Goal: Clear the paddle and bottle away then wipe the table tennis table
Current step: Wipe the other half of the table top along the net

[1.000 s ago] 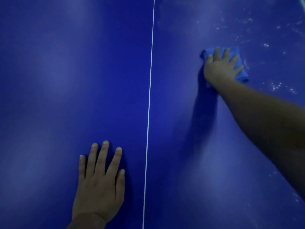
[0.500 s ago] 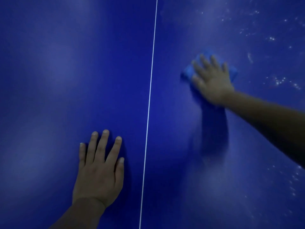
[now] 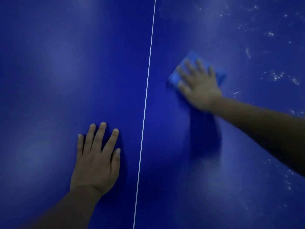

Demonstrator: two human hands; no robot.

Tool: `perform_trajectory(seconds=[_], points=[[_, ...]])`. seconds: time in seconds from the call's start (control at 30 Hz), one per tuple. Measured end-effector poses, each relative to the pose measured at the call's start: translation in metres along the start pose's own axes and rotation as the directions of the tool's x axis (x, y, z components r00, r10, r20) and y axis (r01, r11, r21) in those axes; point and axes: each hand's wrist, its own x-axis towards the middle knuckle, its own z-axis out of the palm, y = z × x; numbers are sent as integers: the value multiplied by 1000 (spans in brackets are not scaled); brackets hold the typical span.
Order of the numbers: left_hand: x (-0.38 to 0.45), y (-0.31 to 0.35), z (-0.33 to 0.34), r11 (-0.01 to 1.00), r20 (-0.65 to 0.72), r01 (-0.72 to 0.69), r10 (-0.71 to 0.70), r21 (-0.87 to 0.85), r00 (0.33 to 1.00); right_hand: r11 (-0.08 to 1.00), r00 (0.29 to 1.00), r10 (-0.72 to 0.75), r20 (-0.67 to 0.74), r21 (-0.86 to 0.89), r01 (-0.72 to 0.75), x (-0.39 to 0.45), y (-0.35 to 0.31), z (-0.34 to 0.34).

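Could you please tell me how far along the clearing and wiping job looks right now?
Done: no paddle or bottle is in view. In hand: the right hand presses a blue cloth onto the table tennis table; the left hand rests flat. Left: white specks on the right side.

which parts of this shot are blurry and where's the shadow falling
Head view: the right hand and blue cloth are motion-blurred; the left hand is sharp; a dark shadow lies on the table below the right wrist; lighting is dim.
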Motion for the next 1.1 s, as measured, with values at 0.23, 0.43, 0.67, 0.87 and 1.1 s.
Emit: perform_trajectory(seconds=[0.23,0.43,0.67,0.87,1.1], points=[[0,0,2,1000,-31,-2,2,1,1000,883,886,-462,44,-69,464,-35,47,5],[0,1,3,1000,-60,-3,2,-20,998,982,981,191,26,-13,-191,18,84,-10],[-1,1,4,1000,-89,-19,18,-13,996,789,791,-602,105,-70,610,-150,36,14],[-1,0,6,1000,-108,-10,8,-16,994,951,954,299,23,68,-300,-27,82,-5],[-3,5,2,1000,-113,2,1,25,994,907,907,-421,-10,31,421,-243,-69,32]])
